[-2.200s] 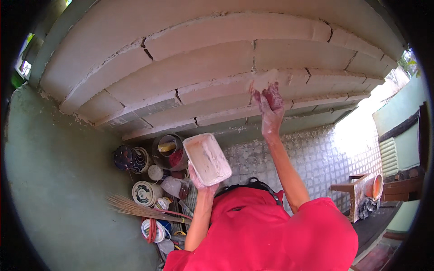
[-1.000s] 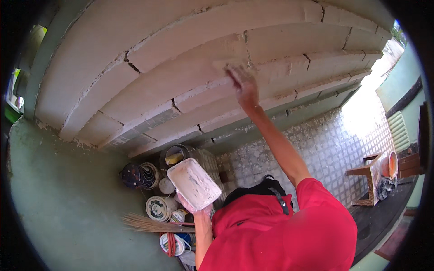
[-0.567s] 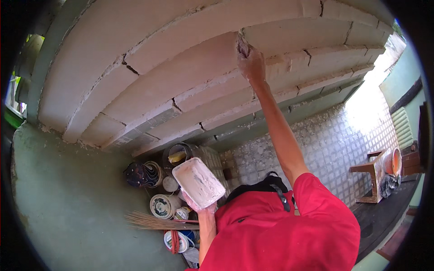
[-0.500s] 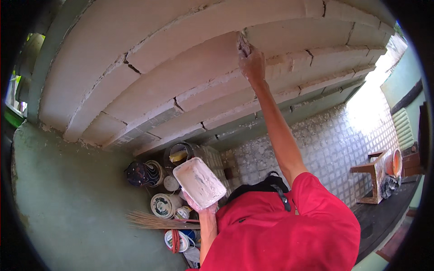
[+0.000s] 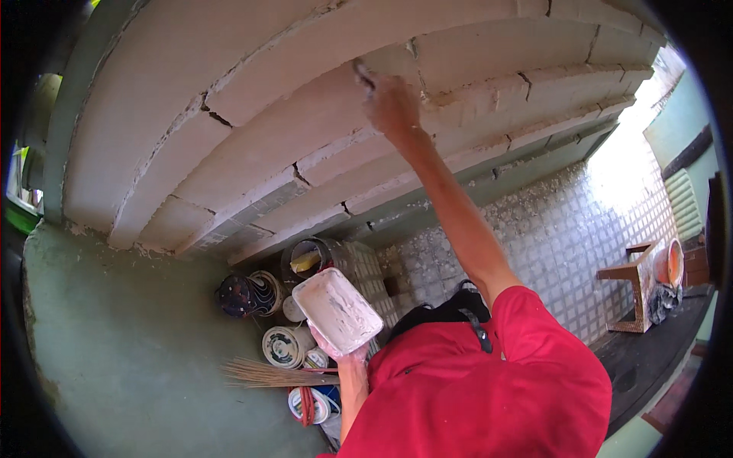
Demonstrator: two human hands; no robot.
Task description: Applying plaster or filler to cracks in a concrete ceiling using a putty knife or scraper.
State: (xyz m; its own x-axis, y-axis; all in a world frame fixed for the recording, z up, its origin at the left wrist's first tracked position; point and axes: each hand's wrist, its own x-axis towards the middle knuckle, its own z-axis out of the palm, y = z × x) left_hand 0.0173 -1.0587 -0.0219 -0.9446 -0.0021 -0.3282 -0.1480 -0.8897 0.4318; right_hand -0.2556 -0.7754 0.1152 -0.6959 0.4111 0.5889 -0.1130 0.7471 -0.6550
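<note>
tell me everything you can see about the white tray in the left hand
The white tray is a shallow rectangular tub with rounded corners, plastic by its look, smeared inside with whitish paste. The left hand grips its near end from below, holding it tilted at chest height, above the buckets on the floor. Nothing else touches it.

white tray point(image 5: 337, 311) w/ plaster, tilted, held
</note>
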